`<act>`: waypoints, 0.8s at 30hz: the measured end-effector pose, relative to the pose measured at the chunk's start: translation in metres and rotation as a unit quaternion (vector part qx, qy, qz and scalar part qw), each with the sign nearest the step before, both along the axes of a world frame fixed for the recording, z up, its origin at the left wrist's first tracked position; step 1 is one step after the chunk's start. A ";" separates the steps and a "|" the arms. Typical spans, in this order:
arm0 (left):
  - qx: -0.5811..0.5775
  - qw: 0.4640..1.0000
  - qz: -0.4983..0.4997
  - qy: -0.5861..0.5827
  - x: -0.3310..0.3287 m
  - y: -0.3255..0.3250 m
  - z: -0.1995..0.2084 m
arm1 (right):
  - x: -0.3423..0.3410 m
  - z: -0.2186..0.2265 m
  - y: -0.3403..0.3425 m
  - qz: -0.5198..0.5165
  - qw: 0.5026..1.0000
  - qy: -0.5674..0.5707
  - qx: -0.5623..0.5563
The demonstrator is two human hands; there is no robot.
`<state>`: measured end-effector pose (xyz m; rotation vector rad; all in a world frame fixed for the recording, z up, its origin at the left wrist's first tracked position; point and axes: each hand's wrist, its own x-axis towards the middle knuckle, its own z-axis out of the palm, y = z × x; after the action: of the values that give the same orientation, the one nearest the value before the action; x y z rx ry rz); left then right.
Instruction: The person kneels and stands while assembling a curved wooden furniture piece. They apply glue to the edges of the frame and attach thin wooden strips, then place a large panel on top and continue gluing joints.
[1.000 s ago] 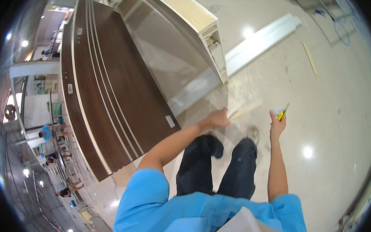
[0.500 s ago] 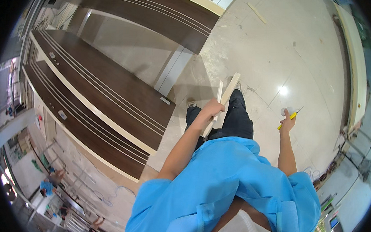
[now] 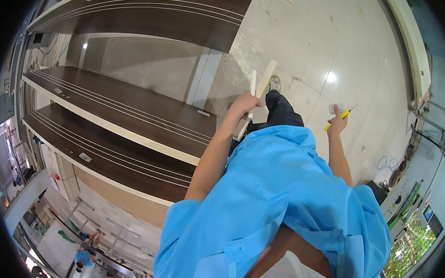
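My left hand [image 3: 245, 104] is closed around two pale strips held side by side. The longer, cream-coloured strip [image 3: 267, 72] slants away to the far right. The shorter, whiter strip [image 3: 253, 80] points nearly straight ahead. Out to the right, my right hand [image 3: 337, 123] grips a yellow utility knife [image 3: 344, 114], its thin pointed tip facing far right. A small whitish object [image 3: 333, 109] shows at the fingers of that hand; its kind is unclear, and I cannot tell whether it is held.
Long dark-brown panels with pale stripes and cream edges, one of them a near panel [image 3: 128, 111], lie on my left. A cream-edged board [image 3: 409, 38] runs along the far right. Blue cable [image 3: 388, 163] lies by the right wall. Another person [image 3: 83, 256] is at lower left.
I have stepped along the floor and the view has turned, so the panels sit at a flatter angle. Both hands keep their grip and appear higher in the picture.
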<state>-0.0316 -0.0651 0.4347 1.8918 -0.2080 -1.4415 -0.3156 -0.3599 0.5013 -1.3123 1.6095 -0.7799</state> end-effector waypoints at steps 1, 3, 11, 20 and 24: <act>0.015 1.000 -0.012 0.004 0.004 0.003 -0.004 | 0.003 0.001 0.001 0.000 1.000 -0.007 -0.002; 0.009 1.000 -0.014 -0.026 0.009 0.009 -0.007 | 0.006 0.002 0.003 -0.006 1.000 -0.023 -0.004; 0.032 0.999 -0.014 0.017 0.025 -0.013 0.023 | -0.015 -0.009 -0.001 -0.060 0.998 -0.028 0.000; 0.083 0.995 0.009 0.056 0.088 -0.177 0.041 | 0.018 -0.047 -0.106 -0.109 0.994 -0.016 0.007; 0.006 0.998 0.041 0.052 0.142 -0.272 0.058 | 0.101 -0.032 -0.218 -0.018 1.000 -0.008 0.000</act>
<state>0.1107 -0.3369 0.4929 1.8084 -0.0729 -1.4832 -0.2144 -0.5784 0.4695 -1.2775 1.6238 -0.8116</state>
